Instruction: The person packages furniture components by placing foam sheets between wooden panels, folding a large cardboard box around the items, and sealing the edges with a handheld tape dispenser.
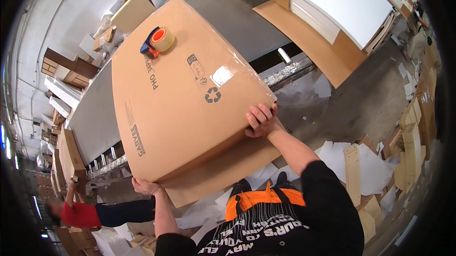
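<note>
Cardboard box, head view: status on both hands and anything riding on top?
Left hand and right hand gripping near corners of the big cardboard box. Tape dispenser loose on its top. Paper scraps underfoot.

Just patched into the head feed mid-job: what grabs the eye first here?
A big flat cardboard box fills the middle of the view, lying on a grey table. The left hand grips its near left corner and the right hand its near right corner. A tape dispenser with an orange core sits on the box's far end, and white paper scraps litter the floor at right.
</note>
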{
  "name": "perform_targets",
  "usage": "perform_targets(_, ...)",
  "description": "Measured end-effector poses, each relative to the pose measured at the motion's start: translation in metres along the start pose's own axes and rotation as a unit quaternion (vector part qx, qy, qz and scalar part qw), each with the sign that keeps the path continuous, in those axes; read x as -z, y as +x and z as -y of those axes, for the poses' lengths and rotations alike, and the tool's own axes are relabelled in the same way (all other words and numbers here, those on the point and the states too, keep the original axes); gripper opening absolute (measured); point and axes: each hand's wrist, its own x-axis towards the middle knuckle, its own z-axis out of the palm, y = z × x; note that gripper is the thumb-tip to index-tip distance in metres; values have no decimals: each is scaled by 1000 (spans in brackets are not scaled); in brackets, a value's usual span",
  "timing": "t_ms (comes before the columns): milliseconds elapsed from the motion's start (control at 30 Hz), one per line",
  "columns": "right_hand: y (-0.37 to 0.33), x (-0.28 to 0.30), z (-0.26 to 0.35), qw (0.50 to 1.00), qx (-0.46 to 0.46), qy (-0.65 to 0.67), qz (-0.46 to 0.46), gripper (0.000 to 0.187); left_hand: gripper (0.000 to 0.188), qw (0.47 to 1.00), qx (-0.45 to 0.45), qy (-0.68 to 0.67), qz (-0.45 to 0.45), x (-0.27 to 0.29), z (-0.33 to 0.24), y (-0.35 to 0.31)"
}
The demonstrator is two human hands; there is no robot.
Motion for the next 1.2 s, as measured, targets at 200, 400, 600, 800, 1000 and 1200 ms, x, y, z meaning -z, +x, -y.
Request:
perform_targets(200,-10,-4,2,999,-35,-11,0,48,85,848,-424,108,298,59,-110,-13)
perform_targets(400,13,43,5,972,-123,130,149,54,109,735,-534,39,416,14,-207,-101)
perform_targets(600,-7,149,7,145,-803,565,123,67,103,732,-551,41,399,14,-196,-98)
perform_targets(800,107,76,-7,204,-778,590,73,66,104,600,-570,-69,558,11,-259,-93)
perform_targets(1000,214,53,-5,677,-499,354,409,22,75,604,-653,-14,457,-22,-237,-102)
perform_targets(1200,329,-263,20,931,-200,196,235,49,60,613,-620,-127,473,-39,-233,-101)
